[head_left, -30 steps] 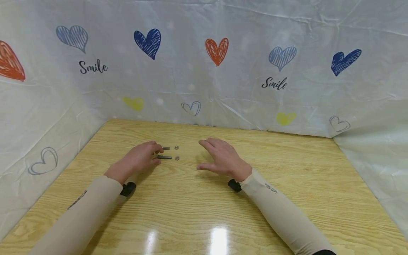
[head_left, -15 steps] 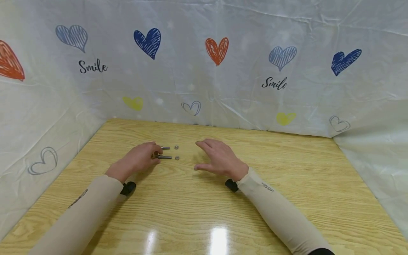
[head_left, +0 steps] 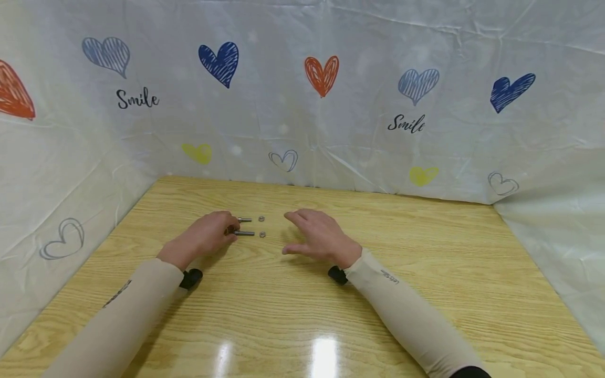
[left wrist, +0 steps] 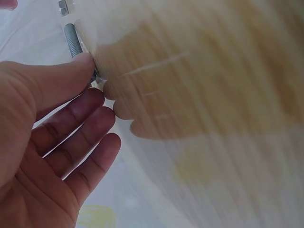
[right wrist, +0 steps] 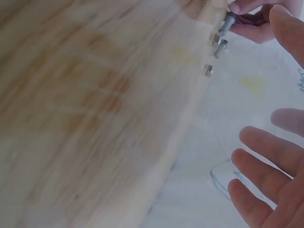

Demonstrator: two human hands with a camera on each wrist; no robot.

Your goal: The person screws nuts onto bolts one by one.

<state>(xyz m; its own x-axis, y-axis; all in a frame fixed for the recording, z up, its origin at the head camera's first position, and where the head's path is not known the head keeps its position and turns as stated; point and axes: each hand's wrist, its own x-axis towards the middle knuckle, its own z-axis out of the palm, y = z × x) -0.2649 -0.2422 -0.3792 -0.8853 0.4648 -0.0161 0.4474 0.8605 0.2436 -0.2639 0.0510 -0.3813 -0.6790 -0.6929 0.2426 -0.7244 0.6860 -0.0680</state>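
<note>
At the left middle of the table, my left hand (head_left: 203,237) pinches the head end of the nearer bolt (head_left: 244,233) between thumb and fingers. Its threaded shank (left wrist: 72,40) points out past the thumb in the left wrist view, close to the tabletop; the head is hidden by the fingers. Just behind lies a second, shorter bolt (right wrist: 221,47), partly covered by the left hand in the head view. A hex nut (head_left: 262,234) sits off the tip of the nearer bolt, and another nut (head_left: 261,219) off the farther one. My right hand (head_left: 323,237) hovers right of the nuts, fingers spread, holding nothing.
The wood-grain table (head_left: 302,310) carries these small parts towards its far left side. A white cloth (head_left: 359,121) printed with hearts hangs behind it and along both sides. Each wrist wears a black camera (head_left: 191,279) under a beige sleeve.
My right hand has drifted left, nearer to the nuts, with its fingers still spread. The left hand stays almost in place at the nearer bolt; the nuts have not moved.
</note>
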